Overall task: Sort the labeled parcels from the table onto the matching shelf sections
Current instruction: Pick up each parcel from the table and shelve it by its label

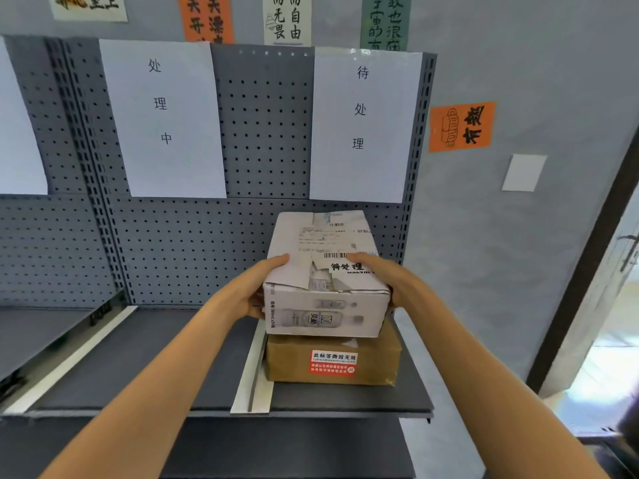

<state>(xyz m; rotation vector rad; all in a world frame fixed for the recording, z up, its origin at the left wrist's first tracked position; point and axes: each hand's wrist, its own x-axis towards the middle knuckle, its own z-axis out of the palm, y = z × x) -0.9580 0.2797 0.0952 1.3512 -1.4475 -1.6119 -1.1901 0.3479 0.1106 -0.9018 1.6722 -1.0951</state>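
A white carton parcel (321, 305) with shipping labels and a tag reading 待处理 rests on top of a brown cardboard parcel (332, 364) in the right section of the grey shelf (207, 357). My left hand (257, 288) grips the white parcel's left side, thumb on its top. My right hand (387, 281) holds its right side, fingers over the top near the tag. A white paper sign 待处理 (361, 126) hangs on the pegboard above this section. Another sign, 处理中 (162, 115), hangs over the middle section.
A white divider strip (254, 375) separates the right section from the middle one, and a second strip (72, 357) lies further left. The pegboard back (266, 133) rises behind. A doorway (608, 305) opens at the right. Posters hang on the wall above.
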